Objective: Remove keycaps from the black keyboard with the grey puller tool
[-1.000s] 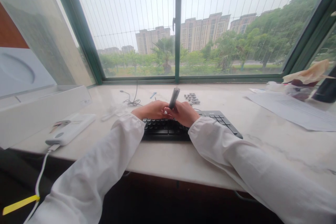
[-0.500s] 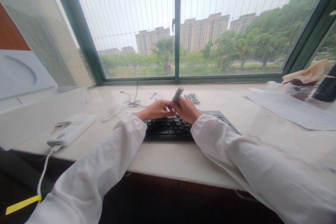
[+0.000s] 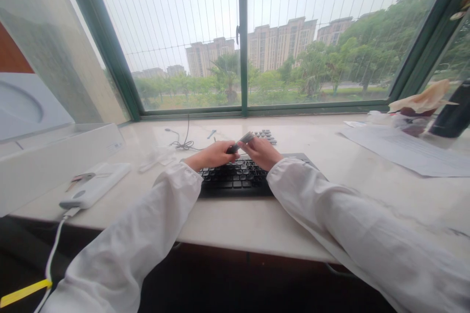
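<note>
Above a black keyboard (image 3: 235, 186), both hands hold a small dark grey brush (image 3: 241, 143) with a paler, bristle-like end. My left hand (image 3: 213, 154) is closed round its lower left end. Pinching the brush nearer its pale end is my right hand (image 3: 263, 152), fingers bent. The keyboard lies flat on the counter, partly under both wrists. Some spots in its upper middle seem to lack keycaps, though the hands cover part of that area. Just behind my right hand, several loose keycaps (image 3: 267, 136) lie in rows.
A coiled cable (image 3: 183, 145) and a small blue strip (image 3: 211, 133) lie behind my left hand. Left on the counter (image 3: 235, 225) are a white power bank (image 3: 97, 188) with keys and an open white box (image 3: 62, 156). Paper sheets (image 3: 404, 154) and a dark bottle (image 3: 451, 112) are right.
The brush has tipped from steep to nearly level, its pale end dropping to the right. Both hands keep hold of it, and the left has shifted slightly left. The view has turned slightly.
</note>
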